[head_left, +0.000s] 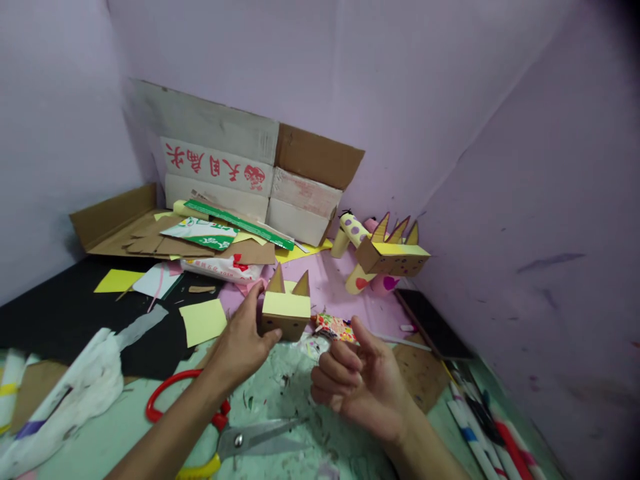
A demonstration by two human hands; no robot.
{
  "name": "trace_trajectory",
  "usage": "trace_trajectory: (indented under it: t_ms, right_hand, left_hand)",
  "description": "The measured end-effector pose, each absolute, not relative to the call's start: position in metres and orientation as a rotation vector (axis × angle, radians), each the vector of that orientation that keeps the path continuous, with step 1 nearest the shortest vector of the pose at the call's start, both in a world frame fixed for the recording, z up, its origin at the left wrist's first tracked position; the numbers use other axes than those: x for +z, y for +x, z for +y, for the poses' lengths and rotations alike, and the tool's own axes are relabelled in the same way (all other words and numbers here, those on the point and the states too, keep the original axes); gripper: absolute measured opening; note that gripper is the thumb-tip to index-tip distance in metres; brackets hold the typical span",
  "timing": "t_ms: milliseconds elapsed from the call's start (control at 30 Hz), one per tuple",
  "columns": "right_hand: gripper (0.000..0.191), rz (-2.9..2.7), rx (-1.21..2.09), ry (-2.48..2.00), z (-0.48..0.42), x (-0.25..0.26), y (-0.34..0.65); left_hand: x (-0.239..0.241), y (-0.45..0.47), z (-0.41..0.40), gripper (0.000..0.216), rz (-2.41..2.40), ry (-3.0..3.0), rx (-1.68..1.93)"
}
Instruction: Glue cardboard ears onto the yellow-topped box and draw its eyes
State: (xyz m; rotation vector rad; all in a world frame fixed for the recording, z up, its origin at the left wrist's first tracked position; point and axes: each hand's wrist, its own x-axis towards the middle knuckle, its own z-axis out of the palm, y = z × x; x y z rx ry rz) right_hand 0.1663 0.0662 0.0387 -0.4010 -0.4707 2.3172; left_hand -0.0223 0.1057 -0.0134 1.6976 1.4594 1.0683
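A small brown cardboard box [285, 325] with pale yellow paper on top and two pointed cardboard pieces stands on the table in the middle. My left hand [246, 333] grips its left side, thumb at the front and fingers behind. Dark dots mark the front face. To the right, my right hand [357, 387] is raised over the table with its palm turned up, fingers curled in and thumb sticking out. Nothing shows in it. Scissors [240, 440] with red and yellow handles lie below, between my forearms, blades pointing right. A colourful patterned wrapper [335, 327] lies behind my right hand.
A cardboard figure [395, 257] with spikes and paper-roll legs stands at the back right. Behind lie a flattened carton [220, 167], packets and paper scraps. A phone-like dark slab [435, 323] and markers [475, 427] line the right edge; a white plastic bag [95, 380] sits left.
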Motion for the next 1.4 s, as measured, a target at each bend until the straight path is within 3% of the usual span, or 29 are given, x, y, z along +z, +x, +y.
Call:
trace_trajectory:
  t_ms: [200, 667, 1067, 1400]
  right_hand:
    - [0.071, -0.562, 2.339, -0.154, 0.059, 0.036, 0.171]
    - [0.056, -0.652, 1.859, -0.564, 0.047, 0.032, 0.218]
    - [0.04, -0.778, 1.761, -0.691, 0.048, 0.03, 0.218]
    - [0.028, -0.901, 1.753, -0.842, 0.042, 0.028, 0.217]
  left_hand:
    - [-0.013, -0.024, 0.106, 0.083, 1.432, 1.641, 1.073]
    - [0.0, -0.033, 0.105, 0.086, 1.418, 1.563, 1.075]
    - [0.031, -0.069, 0.082, 0.042, 1.757, 1.464, 1.104]
    - [0.033, -0.064, 0.074, 0.01, 1.698, 1.885, 0.676]
